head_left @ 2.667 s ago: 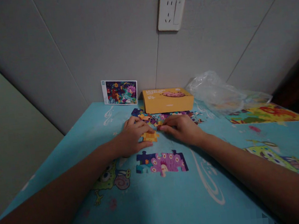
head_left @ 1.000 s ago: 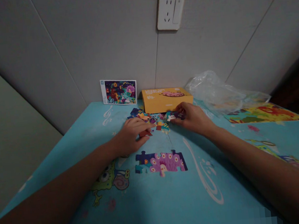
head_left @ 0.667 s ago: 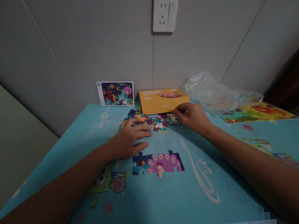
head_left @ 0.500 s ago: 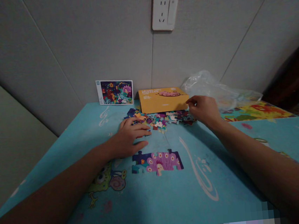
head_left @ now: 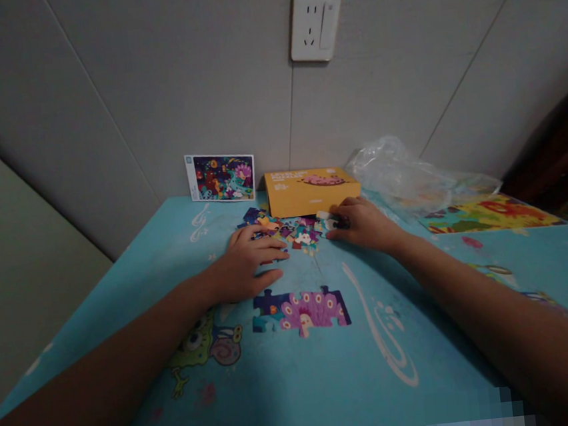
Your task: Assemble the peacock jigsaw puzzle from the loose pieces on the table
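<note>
My left hand (head_left: 249, 263) lies with its fingers spread over the left part of a heap of loose jigsaw pieces (head_left: 304, 238); it holds nothing. On the heap's right side is my right hand (head_left: 363, 224), its thumb and forefinger apart and bent around a few pieces without closing on them. Some pieces there are hidden under this hand. Nearer to me, a joined section of puzzle (head_left: 313, 309) lies flat, showing a purple fan-shaped tail with round spots and a dark blue edge.
Behind the heap stands a yellow puzzle box (head_left: 307, 196) by the wall. A picture card (head_left: 223, 177) leans to its left. A clear plastic bag (head_left: 400, 171) and a colourful sheet (head_left: 495, 213) lie right. Blue cartoon cloth (head_left: 300, 385) covers the table.
My right hand has come down and moved left from the heap's right end onto the pieces, its fingers parting. My left hand has stayed in place.
</note>
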`<action>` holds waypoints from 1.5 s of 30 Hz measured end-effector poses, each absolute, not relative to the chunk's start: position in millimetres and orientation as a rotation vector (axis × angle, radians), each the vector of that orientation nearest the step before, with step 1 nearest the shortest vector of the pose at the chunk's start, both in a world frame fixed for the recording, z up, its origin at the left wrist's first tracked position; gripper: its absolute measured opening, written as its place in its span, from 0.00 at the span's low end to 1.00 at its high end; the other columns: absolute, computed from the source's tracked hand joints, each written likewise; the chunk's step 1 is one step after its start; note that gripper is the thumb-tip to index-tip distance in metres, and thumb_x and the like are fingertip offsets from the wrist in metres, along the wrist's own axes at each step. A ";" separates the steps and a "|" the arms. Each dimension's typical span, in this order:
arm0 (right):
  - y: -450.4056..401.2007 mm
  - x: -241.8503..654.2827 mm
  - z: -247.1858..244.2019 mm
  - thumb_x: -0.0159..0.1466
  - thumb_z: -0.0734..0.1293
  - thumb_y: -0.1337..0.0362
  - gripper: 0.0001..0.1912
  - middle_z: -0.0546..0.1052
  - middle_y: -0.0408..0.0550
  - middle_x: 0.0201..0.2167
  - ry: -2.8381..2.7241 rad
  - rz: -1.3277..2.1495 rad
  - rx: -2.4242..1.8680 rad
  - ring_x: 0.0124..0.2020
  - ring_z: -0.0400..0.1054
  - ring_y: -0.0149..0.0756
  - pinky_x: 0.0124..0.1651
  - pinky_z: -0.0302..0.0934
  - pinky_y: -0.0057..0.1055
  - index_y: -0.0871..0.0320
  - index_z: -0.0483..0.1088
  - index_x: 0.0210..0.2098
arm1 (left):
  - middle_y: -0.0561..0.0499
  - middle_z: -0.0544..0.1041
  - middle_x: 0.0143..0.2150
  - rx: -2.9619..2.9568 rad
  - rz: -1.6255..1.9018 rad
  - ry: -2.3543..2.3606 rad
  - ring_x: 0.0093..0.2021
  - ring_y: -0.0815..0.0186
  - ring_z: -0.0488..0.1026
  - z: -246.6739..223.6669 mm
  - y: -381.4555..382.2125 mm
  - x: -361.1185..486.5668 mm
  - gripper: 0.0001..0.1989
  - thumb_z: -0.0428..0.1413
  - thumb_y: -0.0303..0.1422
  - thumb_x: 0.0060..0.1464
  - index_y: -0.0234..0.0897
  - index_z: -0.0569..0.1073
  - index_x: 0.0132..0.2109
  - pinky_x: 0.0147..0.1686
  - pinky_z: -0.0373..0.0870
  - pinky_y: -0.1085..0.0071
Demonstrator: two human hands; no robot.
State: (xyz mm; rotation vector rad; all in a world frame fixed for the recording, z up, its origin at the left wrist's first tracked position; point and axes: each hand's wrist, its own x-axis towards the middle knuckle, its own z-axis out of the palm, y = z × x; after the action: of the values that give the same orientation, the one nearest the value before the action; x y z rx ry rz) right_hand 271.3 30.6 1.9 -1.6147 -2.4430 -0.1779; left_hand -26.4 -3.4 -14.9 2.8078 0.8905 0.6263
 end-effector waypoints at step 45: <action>21.8 262.2 14.0 0.61 0.66 0.56 0.14 0.75 0.47 0.23 -1.718 0.428 -1.703 0.21 0.62 0.30 0.26 0.52 0.29 0.61 0.77 0.30 | 0.47 0.64 0.66 2.810 0.696 1.203 0.67 0.43 0.49 -16.3 -1.9 -24.2 0.27 0.56 0.42 0.59 0.49 0.65 0.65 0.61 0.51 0.39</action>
State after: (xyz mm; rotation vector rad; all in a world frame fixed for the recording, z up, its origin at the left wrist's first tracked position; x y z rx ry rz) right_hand 262.2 21.8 14.0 -1.7026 -1.7178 0.4285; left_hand -24.2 -1.9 -16.3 2.8102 1.2031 0.6959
